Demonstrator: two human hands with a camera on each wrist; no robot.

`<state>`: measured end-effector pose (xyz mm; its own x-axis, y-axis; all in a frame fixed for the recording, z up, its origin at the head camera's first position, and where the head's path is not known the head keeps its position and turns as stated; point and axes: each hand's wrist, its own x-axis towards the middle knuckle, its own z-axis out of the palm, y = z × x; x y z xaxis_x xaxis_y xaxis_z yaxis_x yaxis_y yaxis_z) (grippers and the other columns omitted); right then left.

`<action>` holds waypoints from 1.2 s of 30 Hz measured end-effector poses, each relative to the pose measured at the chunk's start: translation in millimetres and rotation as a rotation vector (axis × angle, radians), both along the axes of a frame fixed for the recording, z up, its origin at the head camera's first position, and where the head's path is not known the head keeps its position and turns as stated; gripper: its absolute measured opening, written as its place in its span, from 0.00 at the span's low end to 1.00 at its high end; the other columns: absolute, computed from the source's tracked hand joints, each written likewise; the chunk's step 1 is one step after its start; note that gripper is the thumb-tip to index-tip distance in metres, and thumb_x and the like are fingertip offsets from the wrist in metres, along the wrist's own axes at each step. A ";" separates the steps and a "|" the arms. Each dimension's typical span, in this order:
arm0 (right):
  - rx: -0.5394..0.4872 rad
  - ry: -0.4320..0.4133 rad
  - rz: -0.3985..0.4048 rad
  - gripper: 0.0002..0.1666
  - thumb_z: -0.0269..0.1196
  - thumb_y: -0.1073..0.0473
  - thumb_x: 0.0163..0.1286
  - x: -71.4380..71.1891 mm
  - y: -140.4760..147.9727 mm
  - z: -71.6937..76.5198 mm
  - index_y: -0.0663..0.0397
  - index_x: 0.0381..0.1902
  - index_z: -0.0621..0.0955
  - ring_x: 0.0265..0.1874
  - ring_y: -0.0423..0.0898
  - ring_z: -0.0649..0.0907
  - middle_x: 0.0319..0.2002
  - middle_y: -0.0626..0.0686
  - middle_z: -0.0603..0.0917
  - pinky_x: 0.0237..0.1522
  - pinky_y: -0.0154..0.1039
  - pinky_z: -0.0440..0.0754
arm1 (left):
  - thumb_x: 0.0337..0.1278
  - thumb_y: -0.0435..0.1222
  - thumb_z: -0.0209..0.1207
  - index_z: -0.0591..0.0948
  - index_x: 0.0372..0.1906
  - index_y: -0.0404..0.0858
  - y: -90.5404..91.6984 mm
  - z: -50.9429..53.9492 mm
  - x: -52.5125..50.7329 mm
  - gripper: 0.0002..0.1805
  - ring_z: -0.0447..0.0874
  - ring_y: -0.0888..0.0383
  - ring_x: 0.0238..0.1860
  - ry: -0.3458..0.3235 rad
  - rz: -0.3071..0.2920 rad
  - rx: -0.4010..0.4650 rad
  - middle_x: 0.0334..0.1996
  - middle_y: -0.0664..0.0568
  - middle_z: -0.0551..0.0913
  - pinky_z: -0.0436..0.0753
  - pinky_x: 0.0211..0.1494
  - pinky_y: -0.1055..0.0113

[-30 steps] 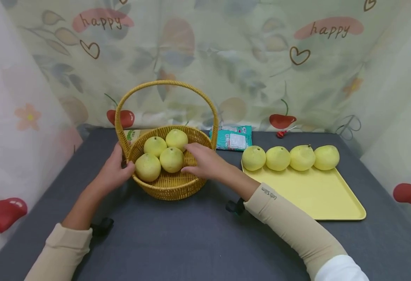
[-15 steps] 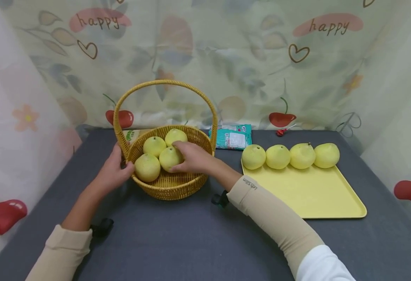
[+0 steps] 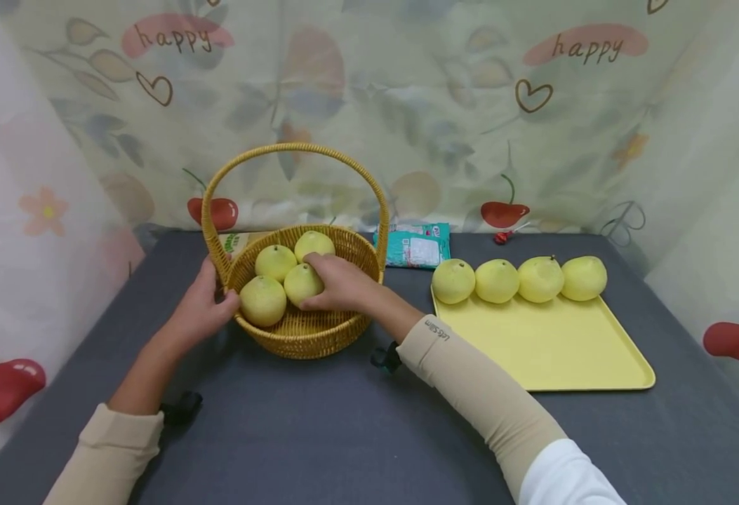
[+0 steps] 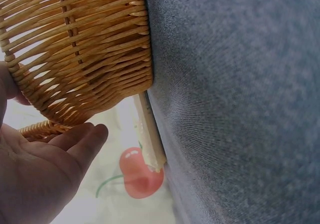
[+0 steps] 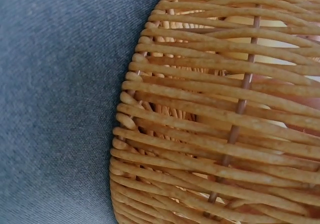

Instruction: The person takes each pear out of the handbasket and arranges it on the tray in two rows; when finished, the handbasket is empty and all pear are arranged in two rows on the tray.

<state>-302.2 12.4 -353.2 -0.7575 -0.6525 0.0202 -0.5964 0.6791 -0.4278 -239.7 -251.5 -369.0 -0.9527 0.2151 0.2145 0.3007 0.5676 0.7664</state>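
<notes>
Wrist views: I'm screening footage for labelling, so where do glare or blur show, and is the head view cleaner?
Left wrist: backdrop washed out near the basket, cloth soft toward the right edge; right wrist: bright patches through the weave, shapes behind unclear; head: cleaner, evenly lit, fruit distinctly outlined.

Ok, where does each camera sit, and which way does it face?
Head: on the head, facing forward and down at the wicker basket and yellow tray; left hand, right hand and sleeves show.
Left wrist: on that wrist, facing the basket's outer wall; left hand at lower left.
Right wrist: on that wrist, close against the basket's weave; no hand shows clearly.
Shared: both wrist views show the basket and grey cloth.
</notes>
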 end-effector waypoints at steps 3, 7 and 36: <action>-0.003 0.001 0.005 0.47 0.68 0.43 0.66 0.6 1.3 0.0 0.56 0.75 0.64 0.59 0.50 0.75 0.64 0.59 0.73 0.55 0.45 0.74 | 0.62 0.27 0.49 0.40 0.77 0.31 0.2 0.4 0.4 0.44 0.65 0.40 0.60 -0.002 0.002 -0.005 0.68 0.29 0.58 0.69 0.56 0.44; -0.029 -0.002 0.007 0.46 0.69 0.44 0.65 1.6 3.3 1.1 0.57 0.74 0.65 0.58 0.49 0.75 0.63 0.58 0.74 0.54 0.45 0.74 | 0.62 0.27 0.49 0.40 0.77 0.31 0.1 0.9 0.6 0.44 0.65 0.40 0.60 -0.006 0.006 -0.007 0.68 0.30 0.58 0.69 0.57 0.43; -0.258 -0.043 -0.058 0.47 0.74 0.47 0.58 6.0 10.2 3.0 0.53 0.73 0.69 0.56 0.47 0.74 0.61 0.54 0.75 0.50 0.45 0.76 | 0.62 0.27 0.49 0.41 0.77 0.30 0.0 0.4 0.5 0.43 0.65 0.40 0.62 0.004 -0.002 -0.006 0.73 0.31 0.54 0.69 0.56 0.45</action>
